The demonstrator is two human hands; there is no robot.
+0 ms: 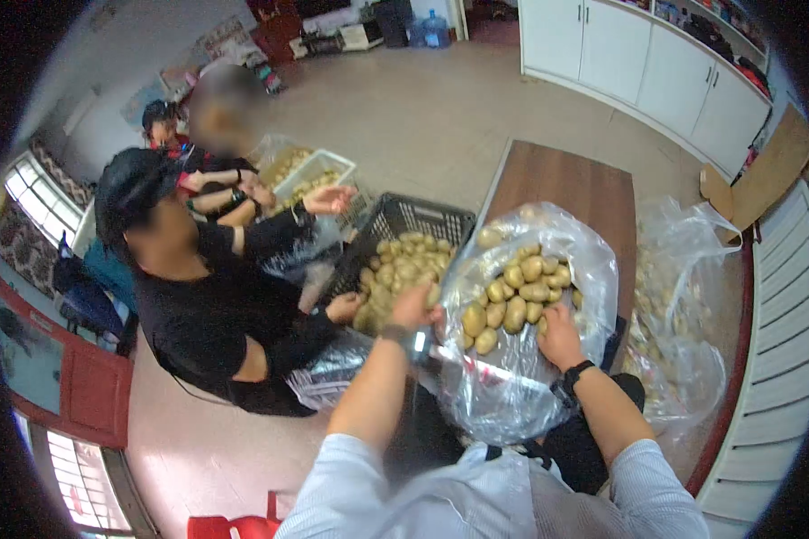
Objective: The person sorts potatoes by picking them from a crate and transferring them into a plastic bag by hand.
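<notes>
Potatoes [514, 313] lie heaped inside a clear plastic bag [476, 395], which is spread wide on and over the end of a brown table. My right hand [562, 339] reaches into the bag from the near right, its fingers curled round a potato at the edge of the heap. My left hand [413, 310] is at the right side of a black crate [427, 208], beside the bag's left rim. Its fingers are bent and blurred, so whether it grips a potato is unclear. More potatoes [404, 265] fill the crate.
A co-worker in black [216, 296] sits at the left, one hand at the crate and the other raised above it. Other people sit behind, by a white crate [319, 166] of potatoes. The brown table [562, 180] extends ahead. Another filled plastic bag [679, 314] stands right.
</notes>
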